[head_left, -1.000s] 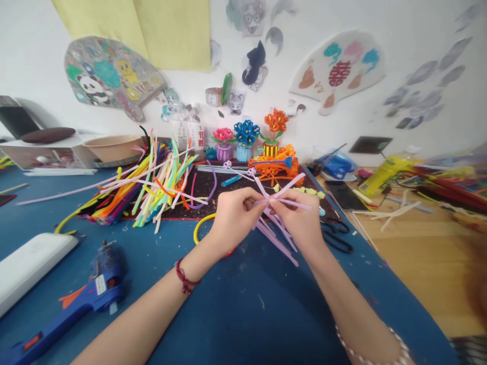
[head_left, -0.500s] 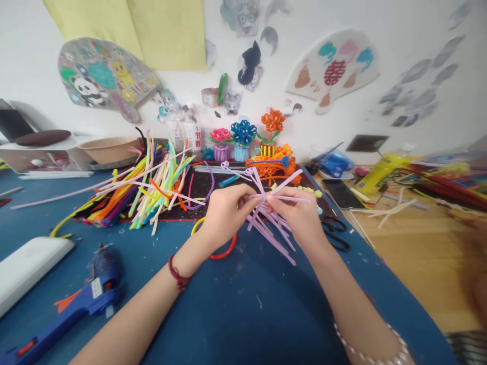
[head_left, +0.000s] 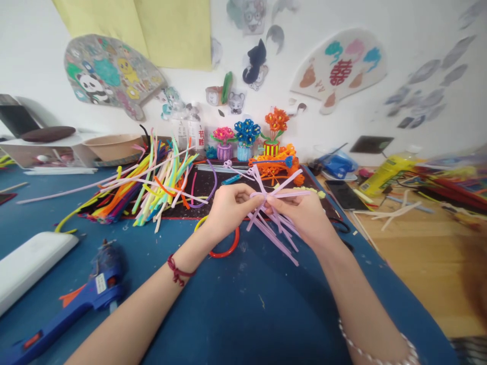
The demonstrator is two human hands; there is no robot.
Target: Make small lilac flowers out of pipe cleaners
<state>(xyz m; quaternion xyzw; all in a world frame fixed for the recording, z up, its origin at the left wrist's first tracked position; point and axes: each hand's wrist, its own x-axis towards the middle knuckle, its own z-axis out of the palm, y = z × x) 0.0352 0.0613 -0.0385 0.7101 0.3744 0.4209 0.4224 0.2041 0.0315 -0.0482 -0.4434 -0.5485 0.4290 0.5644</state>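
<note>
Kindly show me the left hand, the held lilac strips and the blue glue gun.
Left hand (head_left: 230,210), head view: back of the hand.
Held lilac strips (head_left: 265,194), head view: their crossing.
Blue glue gun (head_left: 90,296), head view: where handle meets body.

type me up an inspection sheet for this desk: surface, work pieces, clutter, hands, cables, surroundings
Surface: blue tabletop dotted with small scraps; a dark mat lies toward the back.
Work pieces: lilac stems crossing at the fingertips, several ends splayed out.
Clutter: bundle of coloured stems, glue gun, red ring, yellow bottle.
Hands: left hand and right hand both pinch the lilac stems.
Cables: nothing seen clearly.
Surroundings: white wall with two fans and a yellow sheet; three potted flowers below.
</note>
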